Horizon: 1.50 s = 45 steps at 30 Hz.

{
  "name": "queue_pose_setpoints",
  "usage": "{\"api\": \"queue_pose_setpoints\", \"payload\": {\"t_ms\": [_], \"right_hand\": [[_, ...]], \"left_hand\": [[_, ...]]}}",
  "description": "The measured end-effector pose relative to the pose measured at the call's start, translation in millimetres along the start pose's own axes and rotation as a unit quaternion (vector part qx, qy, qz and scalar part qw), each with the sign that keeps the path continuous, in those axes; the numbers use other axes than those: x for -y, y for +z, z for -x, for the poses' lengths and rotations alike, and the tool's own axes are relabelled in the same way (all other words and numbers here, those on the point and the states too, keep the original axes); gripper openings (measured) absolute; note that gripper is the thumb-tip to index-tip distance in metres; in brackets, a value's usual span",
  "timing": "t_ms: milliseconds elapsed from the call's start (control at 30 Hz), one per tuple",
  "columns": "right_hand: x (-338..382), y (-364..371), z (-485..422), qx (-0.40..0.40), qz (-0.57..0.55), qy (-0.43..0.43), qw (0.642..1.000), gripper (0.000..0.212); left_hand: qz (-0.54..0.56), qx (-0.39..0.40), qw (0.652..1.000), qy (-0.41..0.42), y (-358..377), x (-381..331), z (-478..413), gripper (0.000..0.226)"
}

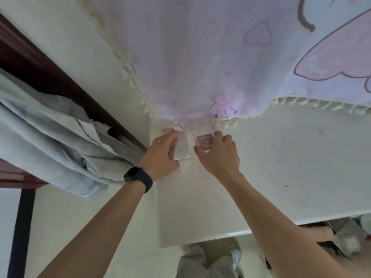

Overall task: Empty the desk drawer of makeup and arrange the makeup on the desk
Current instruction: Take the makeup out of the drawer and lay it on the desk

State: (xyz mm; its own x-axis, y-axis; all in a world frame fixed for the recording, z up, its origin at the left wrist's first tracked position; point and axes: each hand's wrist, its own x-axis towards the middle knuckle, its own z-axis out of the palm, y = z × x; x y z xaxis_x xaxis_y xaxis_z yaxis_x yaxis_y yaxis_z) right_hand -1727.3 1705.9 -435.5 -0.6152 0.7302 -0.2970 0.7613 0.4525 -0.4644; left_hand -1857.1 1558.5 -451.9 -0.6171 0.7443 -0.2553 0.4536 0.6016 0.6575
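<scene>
On the white desk [281, 167], near its far left corner, lie two makeup items side by side. My left hand [160, 155] holds a pale, translucent white box [181, 147] between thumb and fingers. My right hand [218, 155] pinches a small clear case with a dark red inside [204, 141] just to the right of it. Both items rest on or just above the desk, right below the cloth's fringe. The open drawer [341, 235] shows under the desk's front edge at lower right, with several items inside.
A pink and lilac cloth [230, 57] with hearts and a cream fringe hangs over the back of the desk. Pale blue curtains [50, 137] bunch at the left against a dark wooden frame [40, 67]. My legs [206, 263] stand below the desk's front edge.
</scene>
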Motion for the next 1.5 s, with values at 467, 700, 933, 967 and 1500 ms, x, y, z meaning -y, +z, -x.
{"api": "queue_pose_setpoints", "payload": {"t_ms": [467,700,933,967,1500], "right_hand": [[-17.2,3.6,-6.8,0.059,-0.003,-0.116,0.992,0.067],[-22.3,-6.5,-13.1,0.107,-0.046,-0.114,0.987,0.064],[-26.8,-15.5,-19.9,0.133,-0.049,-0.121,0.982,0.066],[-27.6,-15.2,-20.3,0.134,-0.052,-0.119,0.982,0.069],[-214.0,-61.8,205.7,-0.023,-0.235,0.085,0.968,0.037]], "left_hand": [[-0.025,-0.092,0.993,-0.062,6.4,21.1,14.6,0.083],[-0.035,-0.061,0.995,-0.073,-2.4,20.7,14.4,0.080],[-0.028,-0.048,0.994,-0.092,-8.8,15.8,14.5,0.078],[-0.029,-0.050,0.994,-0.088,-8.5,13.8,14.1,0.078],[-0.004,-0.029,0.989,0.142,152.1,-137.2,147.4,0.047]]}}
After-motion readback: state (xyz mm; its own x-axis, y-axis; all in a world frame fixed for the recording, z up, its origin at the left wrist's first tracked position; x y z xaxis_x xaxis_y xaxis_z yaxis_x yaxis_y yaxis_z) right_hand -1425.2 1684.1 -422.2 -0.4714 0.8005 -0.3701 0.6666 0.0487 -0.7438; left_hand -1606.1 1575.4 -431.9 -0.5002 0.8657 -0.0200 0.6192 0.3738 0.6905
